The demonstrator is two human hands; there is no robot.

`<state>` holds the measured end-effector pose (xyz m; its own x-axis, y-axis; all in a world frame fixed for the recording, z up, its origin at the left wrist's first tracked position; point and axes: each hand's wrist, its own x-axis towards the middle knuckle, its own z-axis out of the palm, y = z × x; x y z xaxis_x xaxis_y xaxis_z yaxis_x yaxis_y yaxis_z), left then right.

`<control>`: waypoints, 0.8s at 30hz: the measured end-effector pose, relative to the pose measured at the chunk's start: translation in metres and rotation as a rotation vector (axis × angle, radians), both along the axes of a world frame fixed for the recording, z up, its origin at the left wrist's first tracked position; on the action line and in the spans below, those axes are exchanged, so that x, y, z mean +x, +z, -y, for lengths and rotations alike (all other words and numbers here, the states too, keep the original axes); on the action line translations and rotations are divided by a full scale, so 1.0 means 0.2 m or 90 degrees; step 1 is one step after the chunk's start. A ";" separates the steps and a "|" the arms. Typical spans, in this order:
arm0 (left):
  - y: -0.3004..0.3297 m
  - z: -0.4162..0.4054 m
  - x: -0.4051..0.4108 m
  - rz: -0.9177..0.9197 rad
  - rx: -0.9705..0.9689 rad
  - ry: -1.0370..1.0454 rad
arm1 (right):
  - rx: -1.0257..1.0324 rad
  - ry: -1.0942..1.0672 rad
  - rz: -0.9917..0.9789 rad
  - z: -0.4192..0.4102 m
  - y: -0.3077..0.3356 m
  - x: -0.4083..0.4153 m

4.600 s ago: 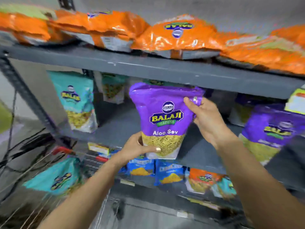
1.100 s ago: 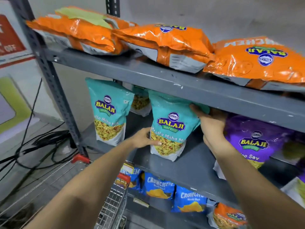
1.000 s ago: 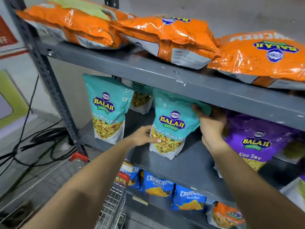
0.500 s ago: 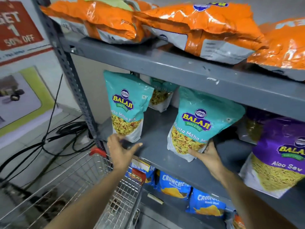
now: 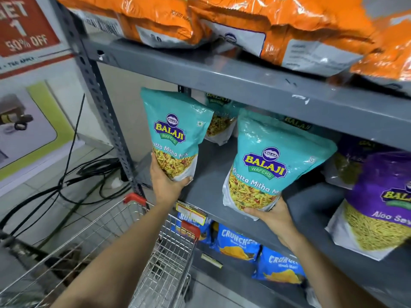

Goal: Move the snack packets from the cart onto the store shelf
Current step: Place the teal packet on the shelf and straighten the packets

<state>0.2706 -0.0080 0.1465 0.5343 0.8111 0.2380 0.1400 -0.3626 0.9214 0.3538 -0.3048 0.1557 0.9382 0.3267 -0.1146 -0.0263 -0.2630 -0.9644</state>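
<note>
Head view: each hand's fingers grip a teal packet's base, left hand (image 5: 165, 182) and right hand (image 5: 270, 215), fingertips mostly hidden.

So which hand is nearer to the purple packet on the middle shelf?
Right. The right hand cups the bottom of a teal packet just left of the purple packet. The left hand grips another teal packet further left, near the shelf post.

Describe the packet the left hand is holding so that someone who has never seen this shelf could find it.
On the grey rack's middle shelf, at its left end by the upright post, stands a teal Khatta Mitha Mix packet. Unlike its twin to the right, the left hand cups its base.
</note>
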 end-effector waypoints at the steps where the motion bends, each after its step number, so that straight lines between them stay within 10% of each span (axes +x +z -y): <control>1: 0.00 0.00 0.00 0.001 0.001 0.000 | -0.001 0.005 -0.005 0.00 0.00 -0.01; 24: 0.05 -0.03 -0.10 -0.099 -0.026 -0.011 | 0.036 0.067 -0.051 0.11 0.03 -0.08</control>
